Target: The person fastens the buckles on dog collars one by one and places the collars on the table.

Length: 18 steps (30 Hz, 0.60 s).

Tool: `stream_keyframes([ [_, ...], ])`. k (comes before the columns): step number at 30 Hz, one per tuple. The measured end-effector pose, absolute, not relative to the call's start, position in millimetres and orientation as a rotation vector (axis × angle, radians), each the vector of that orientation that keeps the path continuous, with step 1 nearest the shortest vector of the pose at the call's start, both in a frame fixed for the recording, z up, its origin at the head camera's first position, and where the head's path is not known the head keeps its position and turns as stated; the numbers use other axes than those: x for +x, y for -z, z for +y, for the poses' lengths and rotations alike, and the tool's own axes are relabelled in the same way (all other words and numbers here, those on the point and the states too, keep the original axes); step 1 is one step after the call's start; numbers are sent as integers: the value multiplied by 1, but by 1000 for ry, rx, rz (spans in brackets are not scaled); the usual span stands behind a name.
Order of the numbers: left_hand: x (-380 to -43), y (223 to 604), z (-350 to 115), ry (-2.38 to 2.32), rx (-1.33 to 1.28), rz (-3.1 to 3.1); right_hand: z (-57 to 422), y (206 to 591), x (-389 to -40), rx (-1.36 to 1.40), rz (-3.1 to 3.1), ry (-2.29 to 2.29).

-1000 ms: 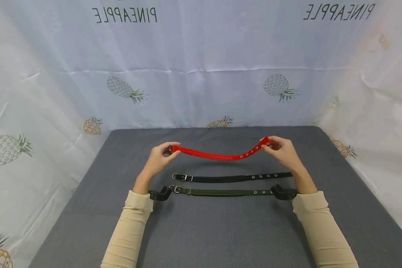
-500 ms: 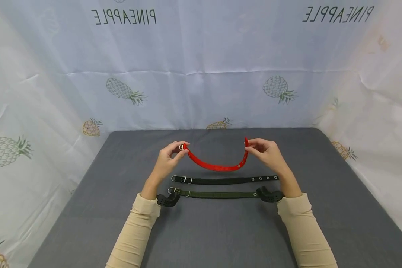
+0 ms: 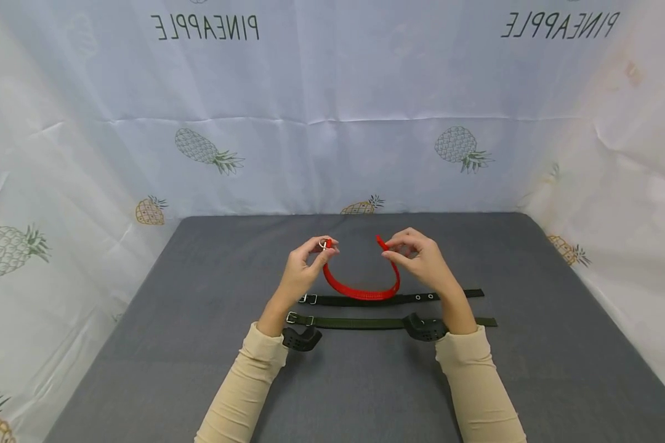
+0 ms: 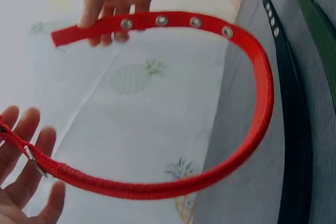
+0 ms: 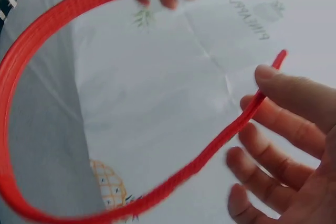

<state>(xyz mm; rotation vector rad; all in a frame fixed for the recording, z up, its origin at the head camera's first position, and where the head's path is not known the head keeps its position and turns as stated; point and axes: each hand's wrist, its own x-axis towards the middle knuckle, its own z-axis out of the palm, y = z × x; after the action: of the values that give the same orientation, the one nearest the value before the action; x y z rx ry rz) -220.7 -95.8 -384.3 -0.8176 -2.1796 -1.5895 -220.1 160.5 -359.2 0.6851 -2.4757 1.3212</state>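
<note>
A red collar (image 3: pixel 366 295) hangs in a U between both hands, above the table. My left hand (image 3: pixel 301 266) pinches its buckle end, where a metal ring shows. With thumb and forefinger, my right hand (image 3: pixel 421 258) pinches the strap's free end, whose tip sticks out past the fingers. Metal eyelets line that end of the red collar (image 4: pixel 161 21) in the left wrist view. Under the hands lie a black collar (image 3: pixel 360 301) and, nearer the body, a green collar (image 3: pixel 360 323), laid out side by side and partly hidden by the forearms.
The dark grey table (image 3: pixel 366 394) carries the two other collars. A white cloth (image 3: pixel 332 74) with pineapple prints rises behind the table and along both sides. Black wrist mounts (image 3: pixel 302 339) sit below each hand, overlapping the green collar's line in the head view.
Both hands have come closer together, the left moving right and the right moving left. The red collar has gone from nearly straight to a deep U-shaped curve.
</note>
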Motion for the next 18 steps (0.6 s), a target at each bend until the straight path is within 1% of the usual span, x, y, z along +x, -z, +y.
stream_keyframes([
  [5,-216,383,-86,1806,-898,-2143,155,355,-215,633,-2573,-1395],
  [9,-213,384,-81,1928,-930,-2133,152,351,-211,667,-2585,-1502],
  [13,-209,384,-76,1970,-990,-2102,150,348,-206,731,-2569,-1519],
  [18,-204,383,-72,1972,-1060,-2062,149,343,-198,732,-2554,-1481],
])
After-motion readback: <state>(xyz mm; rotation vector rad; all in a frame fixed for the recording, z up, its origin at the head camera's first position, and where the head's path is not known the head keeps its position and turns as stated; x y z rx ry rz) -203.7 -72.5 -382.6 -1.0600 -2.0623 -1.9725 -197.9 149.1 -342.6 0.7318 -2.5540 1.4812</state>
